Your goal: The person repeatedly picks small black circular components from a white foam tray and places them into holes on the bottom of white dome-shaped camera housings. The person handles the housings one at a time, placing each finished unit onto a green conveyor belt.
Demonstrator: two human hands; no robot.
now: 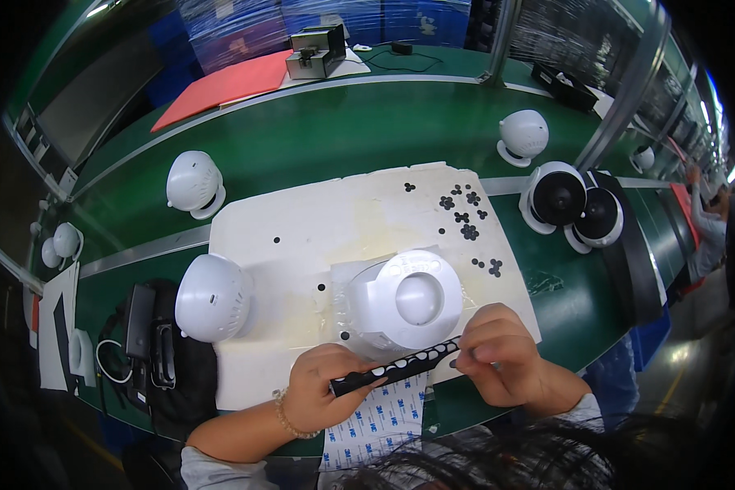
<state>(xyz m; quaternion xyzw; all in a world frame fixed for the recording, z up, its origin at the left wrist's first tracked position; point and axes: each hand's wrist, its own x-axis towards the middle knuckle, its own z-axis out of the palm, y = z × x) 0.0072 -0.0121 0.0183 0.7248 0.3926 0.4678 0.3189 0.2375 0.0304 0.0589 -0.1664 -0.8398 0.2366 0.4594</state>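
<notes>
My left hand (322,390) grips one end of a narrow black strip (396,370) with a row of round white spots. At the strip's other end, the fingers of my right hand (502,357) are pinched together; what is between them is too small to make out. Just beyond the strip lies a white rounded housing (370,314), its ring-shaped base facing up, on a clear plastic sheet. A white sheet with blue print (373,429) hangs below the strip at the table's near edge. Small black dots (469,232) lie scattered and clustered on the pale board (302,212).
White round housings stand left (212,298), far left (194,184) and far right (523,135). Two black-faced units (559,196) sit at the right. Left are a black bag and cable (165,363). A metal dispenser (316,54) and red sheet (224,88) lie at the back.
</notes>
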